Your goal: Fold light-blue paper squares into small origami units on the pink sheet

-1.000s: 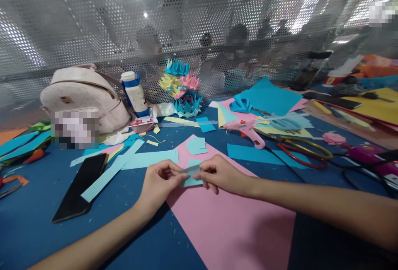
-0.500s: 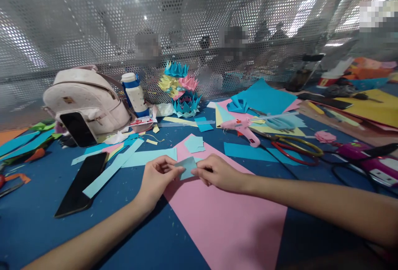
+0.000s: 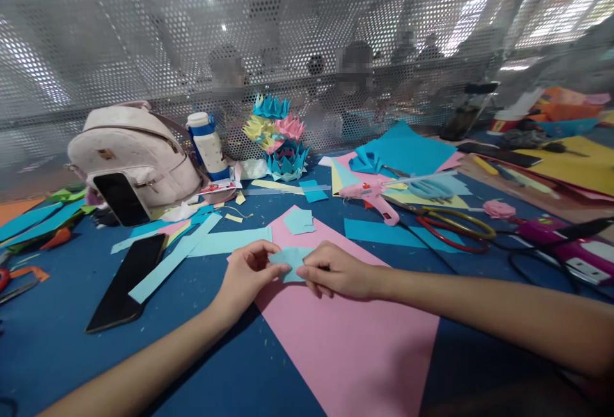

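Between my two hands is a small piece of light blue paper, held above a large pink sheet. My left hand pinches its left edge between thumb and fingers. On the other side, my right hand grips the right edge, with the fingers curled and partly covering it. Just beyond my hands, another light blue cut piece lies on the pink sheet. Long light blue paper strips rest to the left, one partly over a black phone.
A pink glue gun and scissors with red and yellow handles lie to the right. Behind stand layered paper flowers, a bottle and a pale backpack with a phone leaning on it. A perforated metal screen closes the back.
The light blue paper has tilted flatter and shows a brighter face. My right hand has turned a little and sits slightly lower; my left hand stays nearly in place.
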Motion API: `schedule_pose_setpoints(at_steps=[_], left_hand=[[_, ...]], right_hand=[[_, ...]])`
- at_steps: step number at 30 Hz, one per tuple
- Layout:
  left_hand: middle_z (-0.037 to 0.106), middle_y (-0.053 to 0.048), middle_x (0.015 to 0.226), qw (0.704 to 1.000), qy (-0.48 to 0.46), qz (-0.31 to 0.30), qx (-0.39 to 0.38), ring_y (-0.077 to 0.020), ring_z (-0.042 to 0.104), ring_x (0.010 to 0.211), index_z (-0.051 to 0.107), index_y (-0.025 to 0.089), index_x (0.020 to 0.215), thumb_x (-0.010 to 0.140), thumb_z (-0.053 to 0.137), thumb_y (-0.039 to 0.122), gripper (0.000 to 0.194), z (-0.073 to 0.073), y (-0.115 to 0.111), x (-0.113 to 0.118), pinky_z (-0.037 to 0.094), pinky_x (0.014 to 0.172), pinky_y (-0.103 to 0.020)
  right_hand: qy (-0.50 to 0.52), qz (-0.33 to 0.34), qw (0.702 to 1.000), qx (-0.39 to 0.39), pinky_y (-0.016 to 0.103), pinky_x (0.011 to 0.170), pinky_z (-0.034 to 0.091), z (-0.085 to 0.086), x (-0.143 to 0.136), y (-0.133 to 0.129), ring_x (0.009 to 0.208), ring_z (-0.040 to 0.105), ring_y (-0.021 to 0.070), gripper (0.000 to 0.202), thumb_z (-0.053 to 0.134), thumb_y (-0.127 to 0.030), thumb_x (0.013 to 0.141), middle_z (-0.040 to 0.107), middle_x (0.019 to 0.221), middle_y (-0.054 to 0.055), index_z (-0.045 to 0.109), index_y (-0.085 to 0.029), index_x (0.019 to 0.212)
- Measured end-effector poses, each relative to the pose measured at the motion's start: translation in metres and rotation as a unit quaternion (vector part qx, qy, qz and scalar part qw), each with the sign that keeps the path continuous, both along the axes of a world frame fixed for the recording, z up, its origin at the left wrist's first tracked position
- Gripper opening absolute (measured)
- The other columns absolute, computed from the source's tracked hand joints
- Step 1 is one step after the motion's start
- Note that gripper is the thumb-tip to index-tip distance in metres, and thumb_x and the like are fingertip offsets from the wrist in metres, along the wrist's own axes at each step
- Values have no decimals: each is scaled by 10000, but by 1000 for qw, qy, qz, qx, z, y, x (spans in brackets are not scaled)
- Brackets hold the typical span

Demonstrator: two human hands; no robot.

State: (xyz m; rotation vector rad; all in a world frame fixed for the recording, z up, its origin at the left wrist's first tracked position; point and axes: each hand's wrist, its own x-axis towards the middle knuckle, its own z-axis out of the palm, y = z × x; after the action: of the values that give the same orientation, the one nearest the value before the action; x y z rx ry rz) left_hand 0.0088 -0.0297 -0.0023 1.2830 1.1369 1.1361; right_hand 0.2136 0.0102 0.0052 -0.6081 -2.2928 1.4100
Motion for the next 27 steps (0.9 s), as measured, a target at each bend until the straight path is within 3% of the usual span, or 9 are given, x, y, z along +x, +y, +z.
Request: schedule_pose_setpoints(at_steps=[4, 7, 9, 20, 25, 27], left_hand=[[585, 39, 603, 1000, -11, -19, -8, -83, 537, 533, 624, 147, 770, 634, 813, 227, 247, 0, -1, 0, 427, 540, -196], [560, 46, 587, 999, -21, -37, -5, -91, 537, 539, 620, 151, 789, 639, 820, 252, 270, 0, -1, 1, 434, 559, -211], [556, 47, 577, 999, -21, -45, -7, -96, 536, 535, 620, 152, 791, 641, 820, 263, 274, 1, 0, 1, 434, 559, -216], [669, 6, 656, 995, -53, -79, -38, -112, 616, 599, 599, 146, 817, 706, 777, 241, 230, -1, -1, 1, 456, 609, -215], [583, 48, 539, 998, -31, -43, -17, -76, 503, 489, 518, 164, 703, 753, 737, 303, 264, 1, -2, 2, 376, 523, -189], [619, 20, 625, 999, -23, -23, -5, -90, 520, 535, 487, 173, 686, 762, 725, 327, 294, 3, -2, 3, 386, 524, -195]], right_hand=[[70, -33, 997, -16, 230, 600, 440, 2, -1, 2, 600, 537, 115, 493, 339, -492, 994, 576, 679, 15, 611, -136, 788], [108, -78, 991, 25, 254, 722, 437, 6, -2, 3, 794, 537, 139, 325, 435, -454, 976, 586, 928, 38, 601, -175, 1002], [115, -69, 990, 40, 270, 779, 426, 9, -3, 3, 900, 532, 158, 294, 462, -443, 968, 576, 1027, 51, 590, -195, 1063], [112, -30, 992, 50, 283, 808, 434, 9, -3, 4, 934, 527, 156, 294, 574, -468, 900, 538, 1044, 47, 568, -194, 1007], [103, -31, 992, 64, 294, 801, 437, 7, -3, 6, 933, 518, 165, 251, 593, -430, 897, 535, 1001, 47, 557, -181, 898], [110, -30, 991, 76, 318, 853, 424, 7, -3, 7, 959, 516, 173, 230, 595, -396, 903, 537, 1003, 50, 559, -177, 840]])
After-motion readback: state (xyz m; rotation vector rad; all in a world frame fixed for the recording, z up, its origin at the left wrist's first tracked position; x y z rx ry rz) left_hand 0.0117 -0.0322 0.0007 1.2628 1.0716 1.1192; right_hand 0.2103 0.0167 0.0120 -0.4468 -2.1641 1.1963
